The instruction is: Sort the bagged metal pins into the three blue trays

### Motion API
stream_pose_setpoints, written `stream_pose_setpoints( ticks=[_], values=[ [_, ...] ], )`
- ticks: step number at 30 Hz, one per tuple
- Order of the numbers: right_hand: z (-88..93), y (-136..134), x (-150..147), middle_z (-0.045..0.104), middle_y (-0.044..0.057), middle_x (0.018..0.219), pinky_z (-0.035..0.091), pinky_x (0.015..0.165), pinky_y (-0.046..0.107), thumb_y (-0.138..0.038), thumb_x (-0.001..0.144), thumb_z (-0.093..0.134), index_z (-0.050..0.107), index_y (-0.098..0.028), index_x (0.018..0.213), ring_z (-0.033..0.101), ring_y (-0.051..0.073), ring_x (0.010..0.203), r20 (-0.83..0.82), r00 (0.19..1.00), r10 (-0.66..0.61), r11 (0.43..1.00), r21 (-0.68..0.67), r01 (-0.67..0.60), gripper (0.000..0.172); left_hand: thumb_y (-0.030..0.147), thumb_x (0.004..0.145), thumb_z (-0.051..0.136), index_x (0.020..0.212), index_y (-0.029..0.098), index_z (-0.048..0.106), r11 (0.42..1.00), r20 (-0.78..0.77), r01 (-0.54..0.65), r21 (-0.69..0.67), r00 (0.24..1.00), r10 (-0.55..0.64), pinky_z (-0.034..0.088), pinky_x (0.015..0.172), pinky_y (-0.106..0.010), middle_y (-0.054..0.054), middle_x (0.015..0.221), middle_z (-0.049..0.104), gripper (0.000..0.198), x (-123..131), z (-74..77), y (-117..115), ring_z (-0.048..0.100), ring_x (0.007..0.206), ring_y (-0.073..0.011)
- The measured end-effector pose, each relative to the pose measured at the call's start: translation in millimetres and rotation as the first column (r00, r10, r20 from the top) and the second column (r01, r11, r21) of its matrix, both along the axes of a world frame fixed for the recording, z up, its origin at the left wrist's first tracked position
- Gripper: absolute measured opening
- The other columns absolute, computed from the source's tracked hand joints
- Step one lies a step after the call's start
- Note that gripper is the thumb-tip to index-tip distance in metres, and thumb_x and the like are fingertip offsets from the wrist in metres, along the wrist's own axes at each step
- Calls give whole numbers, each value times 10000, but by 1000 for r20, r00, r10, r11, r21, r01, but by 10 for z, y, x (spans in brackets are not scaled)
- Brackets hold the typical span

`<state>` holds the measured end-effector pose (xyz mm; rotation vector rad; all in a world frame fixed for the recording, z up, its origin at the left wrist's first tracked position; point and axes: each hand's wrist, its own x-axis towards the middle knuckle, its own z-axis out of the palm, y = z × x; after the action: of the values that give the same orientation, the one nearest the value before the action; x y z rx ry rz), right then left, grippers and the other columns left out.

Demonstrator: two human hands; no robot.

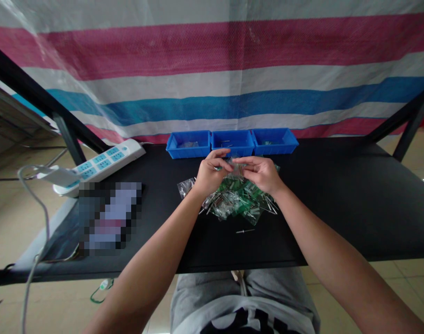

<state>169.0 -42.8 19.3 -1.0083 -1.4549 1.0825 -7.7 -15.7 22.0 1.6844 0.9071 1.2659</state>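
Note:
Between my two hands, above a heaped pile, is a small clear plastic bag (237,170). My left hand (212,175) is closed in a pinch at its left side, and my right hand (262,174) pinches its right side. What lies inside the bag is too small to make out. The pile (232,202) beneath consists of clear and green-tinted small bags mixed with thin metal pins that look like blind rivets. One loose blind rivet (245,231) lies apart on the black tabletop, nearer to me.
Behind the pile stand three blue bins in a row: left (188,152), middle (237,150) and right (277,149), each with small items inside. A white power strip (104,164) with a plugged-in charger and a blurred-out phone-like object (112,215) lie left on the black table (340,199).

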Motion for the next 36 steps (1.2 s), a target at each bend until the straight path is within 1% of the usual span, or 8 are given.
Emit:
stream_pose_setpoints(
  ticks=[4, 8, 11, 14, 18, 22, 29, 36],
  values=[
    [-5, -8, -3, 733, 36, 800, 479, 530, 262, -227, 713, 649, 710, -183, 1047, 618, 133, 584, 53, 998, 28, 1000, -14, -27, 342, 134, 668, 660, 582, 186, 687, 999, -36, -17, 51, 999, 19, 470, 971, -398, -76, 1224, 622, 105, 1, 34, -26, 572, 1110, -227],
    [-26, 7, 5, 701, 81, 1091, 507, 588, 274, -247, 716, 664, 721, -201, 993, 658, 160, 753, 129, 992, -13, 991, 132, -4, 287, 163, 683, 657, 615, 182, 696, 999, -65, -20, 32, 998, 22, 481, 945, -388, -80, 1205, 641, 80, 7, 38, -27, 597, 1066, -223],
    [-3, -2, 15, 649, 94, 1181, 491, 569, 271, -279, 707, 716, 743, -211, 911, 645, 169, 797, 296, 950, -101, 958, 288, 12, 217, 191, 679, 661, 640, 175, 696, 999, -62, -37, -4, 997, 37, 488, 905, -365, -85, 1083, 690, 55, 7, 3, -8, 628, 1014, -223],
    [38, -24, 13, 672, 81, 1036, 487, 600, 285, -329, 736, 715, 750, -217, 867, 621, 162, 756, 371, 910, -184, 930, 364, 40, 175, 207, 673, 665, 669, 161, 680, 997, -48, -44, -64, 998, 41, 499, 775, -313, -62, 886, 714, 49, 17, -36, 9, 654, 850, -191],
    [32, -18, -2, 688, 51, 765, 465, 600, 291, -357, 797, 647, 723, -181, 820, 592, 151, 636, 315, 922, -224, 957, 248, 148, 193, 275, 677, 693, 860, 149, 649, 989, 40, 6, -149, 999, 0, 440, 575, -237, 10, 641, 646, 226, 56, -37, 10, 576, 580, -116],
    [-39, 32, -12, 668, 25, 680, 445, 567, 277, -398, 741, 694, 661, -164, 861, 572, 144, 584, 140, 971, -196, 980, 76, 186, 264, 276, 686, 689, 1038, 161, 555, 982, 94, 33, -183, 995, -16, 414, 537, -215, 39, 606, 629, 394, 69, -12, -11, 543, 521, -98],
    [-93, 83, -16, 589, -25, 634, 401, 512, 266, -513, 743, 680, 579, -197, 967, 498, 113, 510, 17, 983, -183, 982, 44, 182, 401, 284, 810, 616, 865, 160, 641, 987, -165, -12, 159, 986, 39, 443, 627, -221, -9, 742, 673, 138, 1, -25, -51, 569, 642, -100],
    [-103, 89, -26, 589, -32, 641, 393, 504, 263, -526, 732, 689, 542, -204, 1045, 499, 112, 505, 10, 981, -195, 980, 52, 194, 472, 236, 827, 588, 817, 163, 614, 941, -183, -126, 314, 965, 190, 453, 602, -209, 1, 722, 669, 78, 22, -11, -96, 566, 605, -94]
  ],
)
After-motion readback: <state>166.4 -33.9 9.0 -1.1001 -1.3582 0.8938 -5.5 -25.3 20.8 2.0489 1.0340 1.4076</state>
